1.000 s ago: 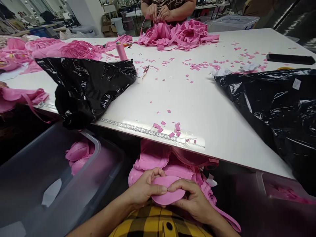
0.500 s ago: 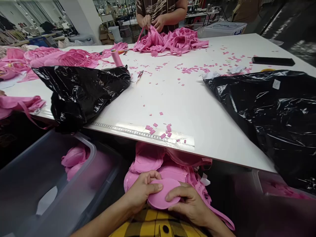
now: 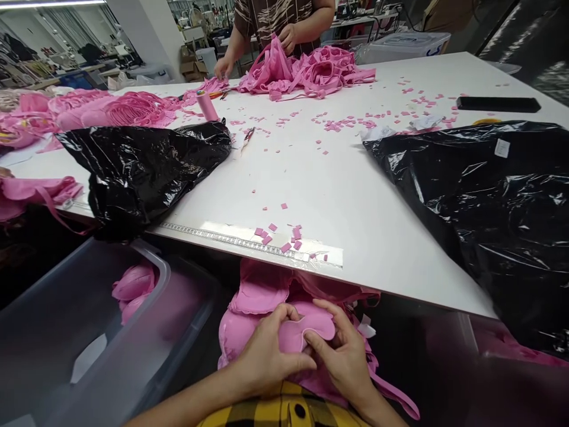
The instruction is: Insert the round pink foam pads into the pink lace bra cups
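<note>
Below the table's near edge, my left hand and my right hand both grip a pink foam pad, bending it between thumbs and fingers. The pad rests on a pink bra garment that lies in my lap, its strap trailing to the right. Both hands are closed round the pad.
A white table carries two black plastic bags, several pink scraps, a taped ruler and a pink thread spool. A grey bin at left holds pink pads. Across the table another person's hands handle a pile of pink garments.
The flat round pad has been bent and pushed up into the garment; my hands moved slightly up and closer together. The person opposite stretched one hand out to the left.
</note>
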`<action>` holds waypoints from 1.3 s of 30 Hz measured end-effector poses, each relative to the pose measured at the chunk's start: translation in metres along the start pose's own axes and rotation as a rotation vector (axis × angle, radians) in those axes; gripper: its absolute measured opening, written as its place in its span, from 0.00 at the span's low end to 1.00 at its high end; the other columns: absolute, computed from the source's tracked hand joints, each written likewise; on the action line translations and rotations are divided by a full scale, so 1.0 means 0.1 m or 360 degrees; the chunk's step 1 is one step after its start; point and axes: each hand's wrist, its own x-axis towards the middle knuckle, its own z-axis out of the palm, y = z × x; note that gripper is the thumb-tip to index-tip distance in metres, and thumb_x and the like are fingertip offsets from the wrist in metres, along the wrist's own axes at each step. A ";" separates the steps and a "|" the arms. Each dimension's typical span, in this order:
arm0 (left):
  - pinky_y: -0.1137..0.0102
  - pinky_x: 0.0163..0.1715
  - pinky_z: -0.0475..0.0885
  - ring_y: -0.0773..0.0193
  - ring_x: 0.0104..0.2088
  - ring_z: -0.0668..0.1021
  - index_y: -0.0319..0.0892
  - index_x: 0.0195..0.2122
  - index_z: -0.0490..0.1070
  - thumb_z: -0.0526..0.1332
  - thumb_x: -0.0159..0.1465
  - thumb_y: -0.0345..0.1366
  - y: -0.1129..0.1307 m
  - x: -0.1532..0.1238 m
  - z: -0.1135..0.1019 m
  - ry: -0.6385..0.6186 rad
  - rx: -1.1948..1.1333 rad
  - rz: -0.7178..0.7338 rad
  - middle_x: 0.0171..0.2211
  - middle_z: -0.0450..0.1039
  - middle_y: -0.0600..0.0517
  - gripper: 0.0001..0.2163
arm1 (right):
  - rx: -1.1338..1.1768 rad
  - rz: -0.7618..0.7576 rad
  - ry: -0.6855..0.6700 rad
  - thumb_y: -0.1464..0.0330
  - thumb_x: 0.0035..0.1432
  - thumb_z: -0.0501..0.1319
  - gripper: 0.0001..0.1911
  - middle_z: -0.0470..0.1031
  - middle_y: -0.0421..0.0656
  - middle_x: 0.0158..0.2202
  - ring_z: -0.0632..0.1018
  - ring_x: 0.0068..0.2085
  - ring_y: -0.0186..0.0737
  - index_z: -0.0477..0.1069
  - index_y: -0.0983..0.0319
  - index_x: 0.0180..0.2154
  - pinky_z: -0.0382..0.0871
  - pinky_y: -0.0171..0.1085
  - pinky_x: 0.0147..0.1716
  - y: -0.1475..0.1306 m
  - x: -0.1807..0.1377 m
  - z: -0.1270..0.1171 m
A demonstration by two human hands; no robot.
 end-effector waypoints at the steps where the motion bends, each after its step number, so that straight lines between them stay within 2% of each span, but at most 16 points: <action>1: 0.67 0.43 0.64 0.61 0.40 0.69 0.41 0.34 0.64 0.67 0.45 0.28 0.00 0.00 0.01 0.0013 0.0008 0.0017 0.36 0.67 0.52 0.17 | -0.0002 0.0035 0.0006 0.64 0.50 0.64 0.25 0.73 0.45 0.42 0.75 0.31 0.36 0.63 0.59 0.50 0.72 0.33 0.29 -0.02 0.01 -0.01; 4: 0.67 0.35 0.69 0.64 0.33 0.73 0.41 0.33 0.62 0.62 0.54 0.36 -0.01 0.02 0.04 -0.0086 -0.0294 -0.0034 0.36 0.69 0.50 0.10 | 0.0013 0.0084 -0.0056 0.63 0.49 0.65 0.20 0.75 0.45 0.37 0.76 0.33 0.38 0.68 0.61 0.44 0.73 0.34 0.31 -0.11 0.04 -0.02; 6: 0.71 0.27 0.70 0.67 0.26 0.73 0.40 0.31 0.60 0.62 0.55 0.39 -0.04 0.04 0.04 -0.0140 -0.0512 -0.0117 0.33 0.70 0.50 0.11 | 0.0060 0.0149 -0.0220 0.63 0.49 0.65 0.15 0.76 0.44 0.33 0.76 0.31 0.38 0.70 0.62 0.39 0.73 0.34 0.30 -0.20 0.07 -0.04; 8: 0.73 0.24 0.69 0.69 0.23 0.73 0.40 0.28 0.60 0.63 0.53 0.39 -0.05 0.07 0.04 -0.0132 -0.0591 -0.0152 0.29 0.69 0.52 0.12 | 0.0083 0.0190 -0.0400 0.63 0.50 0.64 0.13 0.76 0.44 0.34 0.77 0.30 0.38 0.71 0.62 0.38 0.73 0.34 0.29 -0.28 0.10 -0.06; 10: 0.75 0.22 0.68 0.71 0.21 0.71 0.39 0.26 0.61 0.65 0.51 0.37 -0.06 0.09 0.04 -0.0103 -0.0585 -0.0166 0.25 0.67 0.55 0.12 | -0.0026 0.0101 -0.0502 0.63 0.52 0.62 0.13 0.76 0.44 0.37 0.77 0.35 0.40 0.72 0.60 0.40 0.73 0.36 0.34 -0.34 0.13 -0.10; 12: 0.76 0.20 0.68 0.73 0.19 0.69 0.38 0.25 0.62 0.65 0.50 0.37 -0.06 0.11 0.03 -0.0072 -0.0564 -0.0181 0.23 0.65 0.57 0.12 | -0.0281 -0.0069 -0.0495 0.64 0.54 0.61 0.13 0.76 0.44 0.41 0.76 0.42 0.43 0.72 0.58 0.42 0.71 0.38 0.42 -0.36 0.15 -0.16; 14: 0.76 0.20 0.67 0.74 0.18 0.69 0.38 0.25 0.62 0.66 0.49 0.37 -0.04 0.12 0.02 -0.0061 -0.0553 -0.0203 0.22 0.65 0.58 0.13 | -0.0499 -0.0145 -0.0483 0.64 0.54 0.61 0.12 0.77 0.44 0.40 0.76 0.43 0.44 0.73 0.58 0.42 0.69 0.40 0.44 -0.35 0.15 -0.20; 17: 0.76 0.19 0.68 0.73 0.18 0.70 0.39 0.27 0.63 0.67 0.50 0.38 -0.02 0.11 0.00 -0.0112 -0.0548 -0.0242 0.22 0.69 0.56 0.13 | -0.0368 -0.0012 -0.0517 0.62 0.55 0.59 0.12 0.77 0.43 0.29 0.77 0.28 0.38 0.73 0.60 0.40 0.72 0.34 0.28 -0.26 0.11 -0.23; 20: 0.74 0.23 0.70 0.68 0.23 0.74 0.38 0.35 0.69 0.65 0.52 0.38 0.01 0.09 0.00 -0.0150 -0.0453 -0.0160 0.29 0.75 0.50 0.12 | 0.0145 0.0315 -0.0443 0.58 0.53 0.60 0.16 0.70 0.37 0.16 0.67 0.12 0.28 0.73 0.63 0.37 0.61 0.27 0.11 -0.18 0.08 -0.17; 23: 0.72 0.28 0.72 0.62 0.30 0.77 0.38 0.36 0.75 0.62 0.55 0.37 0.03 0.08 0.00 -0.0082 -0.0283 0.0013 0.33 0.77 0.47 0.10 | 0.0609 0.0596 -0.0305 0.57 0.46 0.64 0.18 0.69 0.36 0.12 0.61 0.08 0.25 0.72 0.65 0.34 0.52 0.23 0.05 -0.15 0.09 -0.07; 26: 0.70 0.32 0.73 0.60 0.34 0.78 0.39 0.33 0.77 0.61 0.55 0.35 0.01 0.09 0.00 0.0008 -0.0215 0.0142 0.34 0.78 0.46 0.08 | 0.0892 0.0757 -0.0244 0.59 0.42 0.66 0.17 0.70 0.37 0.11 0.59 0.07 0.25 0.70 0.65 0.31 0.49 0.22 0.04 -0.16 0.13 0.00; 27: 0.71 0.30 0.73 0.61 0.31 0.78 0.39 0.32 0.77 0.62 0.54 0.34 0.00 0.10 0.00 0.0028 -0.0241 0.0121 0.33 0.78 0.46 0.07 | 0.0955 0.0805 -0.0246 0.60 0.42 0.66 0.16 0.70 0.37 0.11 0.59 0.06 0.24 0.70 0.64 0.30 0.49 0.22 0.04 -0.16 0.14 0.01; 29: 0.73 0.21 0.70 0.65 0.20 0.76 0.38 0.30 0.77 0.63 0.52 0.34 -0.03 0.13 -0.01 0.0036 -0.0381 -0.0034 0.24 0.77 0.49 0.07 | 0.1030 0.0861 -0.0315 0.61 0.42 0.67 0.15 0.70 0.37 0.11 0.58 0.06 0.23 0.68 0.64 0.30 0.49 0.21 0.03 -0.17 0.16 0.00; 32: 0.77 0.11 0.62 0.71 0.10 0.67 0.37 0.26 0.73 0.65 0.46 0.35 -0.07 0.19 0.00 0.0004 -0.0697 -0.0331 0.10 0.68 0.56 0.07 | 0.0975 0.0795 -0.0624 0.63 0.45 0.67 0.18 0.72 0.36 0.15 0.60 0.08 0.23 0.67 0.63 0.37 0.56 0.22 0.06 -0.18 0.16 -0.09; 35: 0.79 0.10 0.60 0.71 0.10 0.67 0.37 0.25 0.71 0.67 0.42 0.33 -0.08 0.22 0.01 -0.0042 -0.0940 -0.0519 0.10 0.67 0.56 0.09 | 0.0706 0.0641 -0.0894 0.66 0.47 0.67 0.22 0.74 0.36 0.22 0.66 0.13 0.24 0.64 0.60 0.44 0.64 0.23 0.11 -0.24 0.17 -0.17; 39: 0.81 0.08 0.57 0.70 0.11 0.69 0.37 0.23 0.69 0.67 0.40 0.31 -0.06 0.21 0.02 -0.0077 -0.1099 -0.0658 0.09 0.66 0.55 0.10 | 0.0281 0.0407 -0.0841 0.65 0.52 0.63 0.16 0.74 0.37 0.24 0.71 0.18 0.28 0.68 0.58 0.44 0.66 0.25 0.15 -0.31 0.17 -0.19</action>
